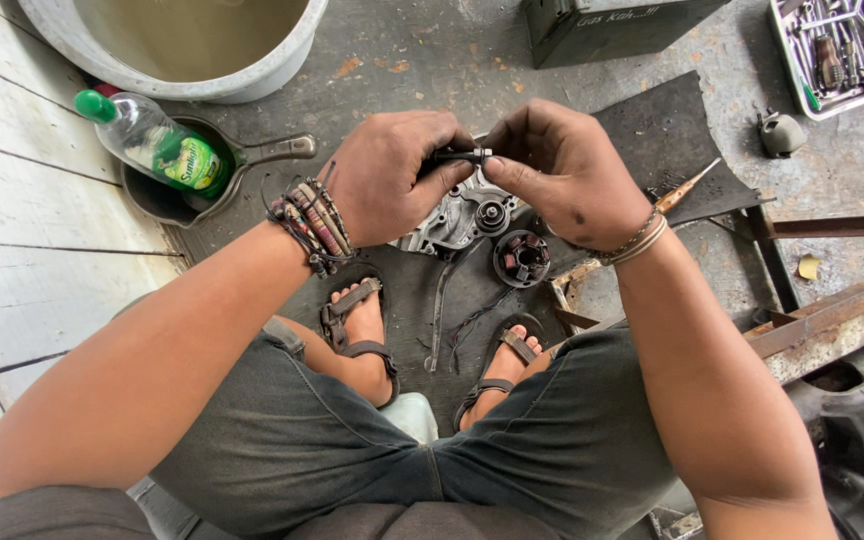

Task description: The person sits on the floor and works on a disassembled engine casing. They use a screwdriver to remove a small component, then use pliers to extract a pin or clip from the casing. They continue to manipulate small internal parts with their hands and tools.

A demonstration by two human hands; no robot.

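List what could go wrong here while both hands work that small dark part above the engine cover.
1. The small dark part is pinched between the left hand and right hand directly over the engine cover; a slip could drop it into the recesses there.
2. The stator coil and loose wires lie by the sandalled feet; a foot shift might crush or snag them.
3. The dish soap bottle lies tilted in the pan and could roll out.
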